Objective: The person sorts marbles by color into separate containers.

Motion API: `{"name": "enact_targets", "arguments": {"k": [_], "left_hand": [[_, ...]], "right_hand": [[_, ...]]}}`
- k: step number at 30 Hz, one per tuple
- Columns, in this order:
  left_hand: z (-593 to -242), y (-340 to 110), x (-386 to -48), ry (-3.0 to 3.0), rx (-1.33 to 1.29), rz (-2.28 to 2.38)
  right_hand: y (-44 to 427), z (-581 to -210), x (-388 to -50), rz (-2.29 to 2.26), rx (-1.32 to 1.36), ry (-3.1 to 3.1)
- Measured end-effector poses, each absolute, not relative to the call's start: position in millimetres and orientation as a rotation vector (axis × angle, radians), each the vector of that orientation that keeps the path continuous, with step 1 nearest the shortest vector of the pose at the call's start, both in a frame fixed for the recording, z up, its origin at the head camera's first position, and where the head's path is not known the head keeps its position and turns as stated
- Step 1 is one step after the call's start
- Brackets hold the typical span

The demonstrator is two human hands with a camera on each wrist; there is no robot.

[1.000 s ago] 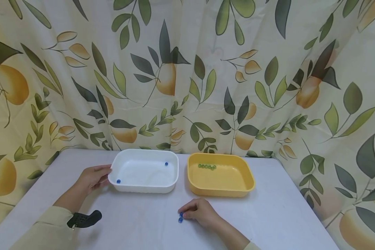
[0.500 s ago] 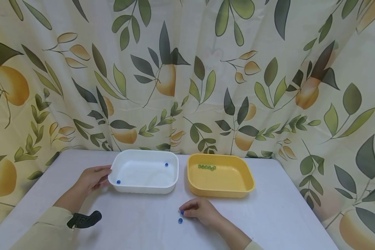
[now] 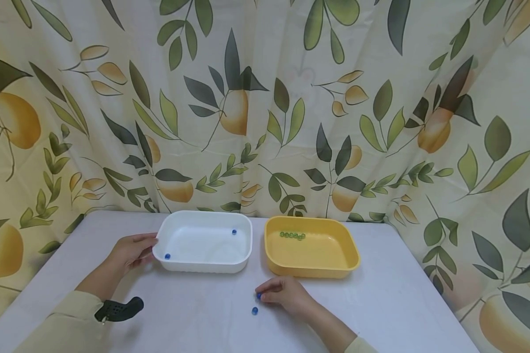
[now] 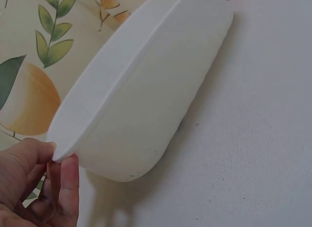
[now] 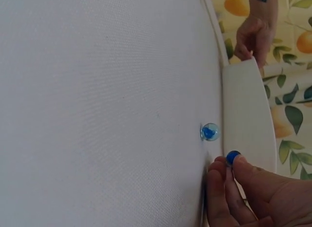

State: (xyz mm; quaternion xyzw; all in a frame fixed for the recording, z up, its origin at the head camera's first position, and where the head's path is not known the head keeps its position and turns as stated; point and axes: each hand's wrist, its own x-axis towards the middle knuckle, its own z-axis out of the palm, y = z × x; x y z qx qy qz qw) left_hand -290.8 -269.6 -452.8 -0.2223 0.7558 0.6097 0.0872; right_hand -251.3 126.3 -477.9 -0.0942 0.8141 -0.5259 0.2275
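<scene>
My left hand grips the left rim of a white plastic tub; thumb and fingers pinch that rim in the left wrist view. Inside the tub lie two blue marbles, one near the back right and one at the front left. Between thumb and fingertips, my right hand pinches a blue marble in front of the tubs. Another marble, clear with a blue swirl, rests on the white tablecloth just nearer to me, apart from the hand.
A yellow tub stands right of the white one, with a small gap between them. Several green marbles sit in a row inside it. A leaf-and-fruit patterned curtain hangs behind the table's back edge.
My right hand has lifted its marble slightly up and to the right, away from the marble on the cloth. The left hand and both tubs have stayed put.
</scene>
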Motion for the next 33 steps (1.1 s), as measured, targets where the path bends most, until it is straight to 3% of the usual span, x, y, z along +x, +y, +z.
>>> {"name": "enact_targets", "arguments": {"k": [21,33], "left_hand": [[-455.3,-271.3,-292.3,2.289,-0.647,1.770],[-455.4,-272.7,-292.9,2.246,-0.638,1.811]], "right_hand": [[112.0,-483.6,-259.8,-1.578,-0.164,2.137],[97.4,-467.2,-264.0,-1.575,-0.158,2.123]]}}
